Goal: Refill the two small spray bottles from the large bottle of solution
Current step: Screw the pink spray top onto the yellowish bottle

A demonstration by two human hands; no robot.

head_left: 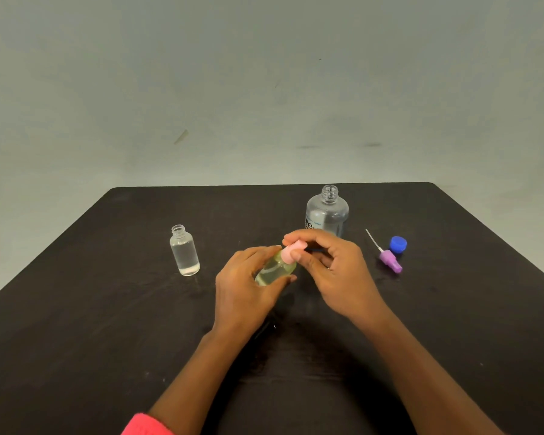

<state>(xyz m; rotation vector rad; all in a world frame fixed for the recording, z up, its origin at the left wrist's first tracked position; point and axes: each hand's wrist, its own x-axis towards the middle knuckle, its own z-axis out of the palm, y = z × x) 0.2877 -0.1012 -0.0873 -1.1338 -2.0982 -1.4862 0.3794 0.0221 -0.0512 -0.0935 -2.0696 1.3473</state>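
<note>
2 hands met on the yellow bottle [275, 270], tilted near the middle of the table [107, 309]. The left hand [242, 284] gripped its body and the right hand [330, 268] pinched its pink cap [291, 251]. 1 clear bottle [185, 251] stood uncapped, well apart on the left. Behind the hands stood the large bottle [327, 211], open. On the right lay a purple sprayer [390, 262], with a blue cap [398, 244] just beside it.

The dark counter [107, 309] carries four items. A small clear bottle [184, 251], uncapped, stands upright left of centre. A large bottle [327, 211], uncapped, stands near the far edge. Toward the right edge, a purple spray pump [390, 262] lies on its side, with a blue cap [398, 244] just beside it.
</note>
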